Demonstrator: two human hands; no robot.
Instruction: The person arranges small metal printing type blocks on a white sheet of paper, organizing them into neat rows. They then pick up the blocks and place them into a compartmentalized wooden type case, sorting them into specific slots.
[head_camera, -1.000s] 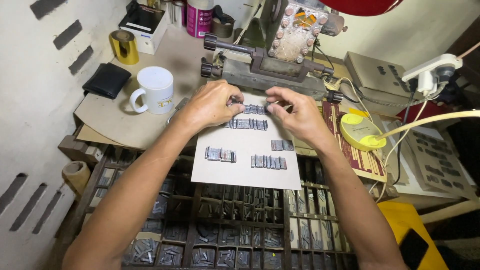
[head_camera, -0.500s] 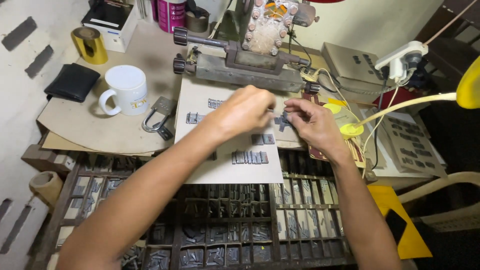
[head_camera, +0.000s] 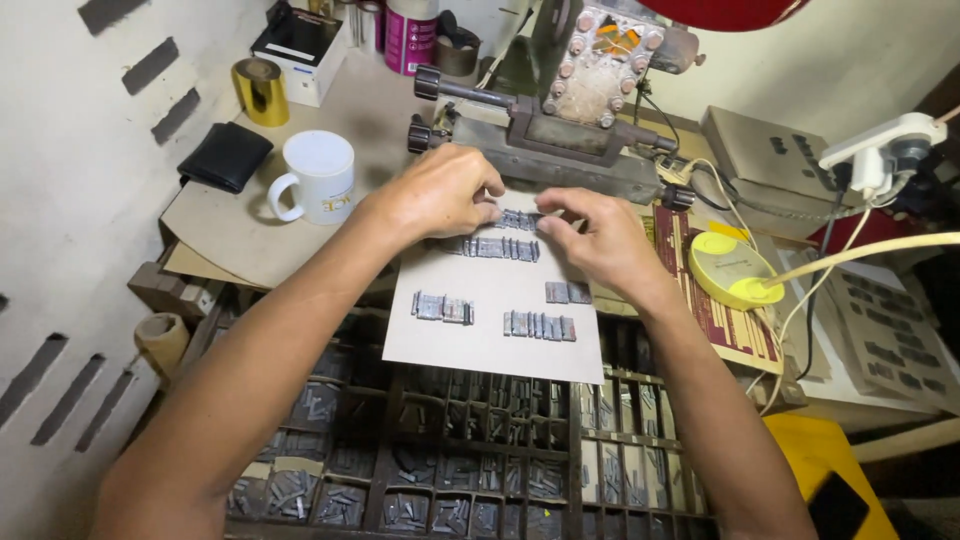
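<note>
Hands (head_camera: 445, 190) (head_camera: 590, 235) pinching type row (head_camera: 517, 219), card's far edge

We see a warm, fairly even indoor light falling from above and a little behind us. The pale card (head_camera: 495, 320) is the brightest patch, yet it shows no glare. Soft shadows lie under both hands and beside the white mug (head_camera: 318, 178). The gold roll (head_camera: 260, 90) carries a small sheen. The type case (head_camera: 450, 460) below sinks into dimness. Focus is crisp at centre; we notice wide-angle stretching along the forearms and edges.
</note>
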